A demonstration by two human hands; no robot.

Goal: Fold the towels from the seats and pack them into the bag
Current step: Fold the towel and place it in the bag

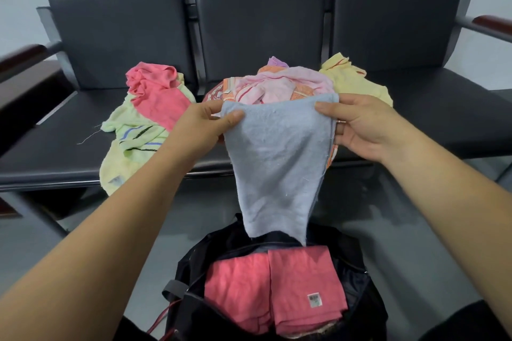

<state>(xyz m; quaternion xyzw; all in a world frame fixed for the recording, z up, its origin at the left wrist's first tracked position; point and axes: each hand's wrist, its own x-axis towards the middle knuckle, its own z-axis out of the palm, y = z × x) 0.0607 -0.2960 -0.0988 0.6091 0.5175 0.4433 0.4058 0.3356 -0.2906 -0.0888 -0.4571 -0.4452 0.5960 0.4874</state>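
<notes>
A light blue towel [277, 158] hangs in the air in front of the seats, its lower end dangling over the open black bag [191, 304]. My left hand [205, 127] pinches its upper left corner. My right hand [357, 127] pinches the upper right corner. Two folded pink-red towels [277, 282] lie side by side inside the bag. On the left seat a pink-red towel [158, 91] lies crumpled on a pale green striped one [130, 144]. A heap of pink and orange towels [277, 83] sits on the middle seat, with a yellow towel [352, 80] at its right.
A row of three black padded seats [443, 108] runs across the back, with wooden-topped armrests at the left [22, 55] and right [493, 22]. Grey floor [401, 230] surrounds the bag, which stands close to my body.
</notes>
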